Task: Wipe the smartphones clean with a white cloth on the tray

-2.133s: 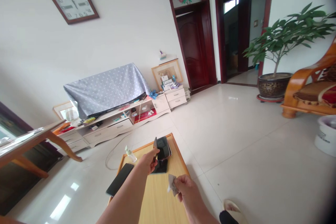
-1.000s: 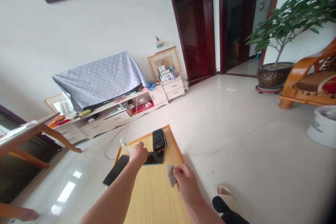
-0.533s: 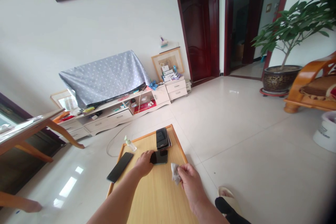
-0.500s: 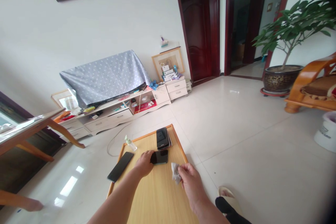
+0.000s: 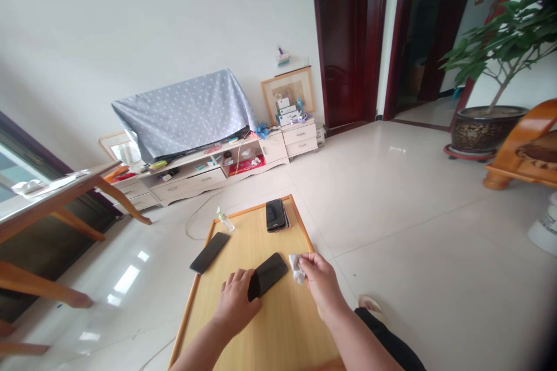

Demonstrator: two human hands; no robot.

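So, going left to right on the counter [image 5: 287,324]: there's the outer phone [image 5: 209,253], dark face up, right by the left edge at about 10 o'clock from the middle phone [image 5: 272,275]. The pump bottle [image 5: 225,219] is upright at 11. Next is the left hand [image 5: 237,298], fingers and thumb gripping the middle phone's near end, at that phone's 8 o'clock. Middle phone's also dark face up, long axis slanting from between 7 and 8 to between 1 and 2; can't tell if it's lifted. The phone stack [image 5: 275,216] sits at 12, well apart. At 3 there's a pale crumpled cloth [image 5: 296,268], just beside the middle phone, pinched by the right hand [image 5: 321,278], so it's between that hand and the phone.
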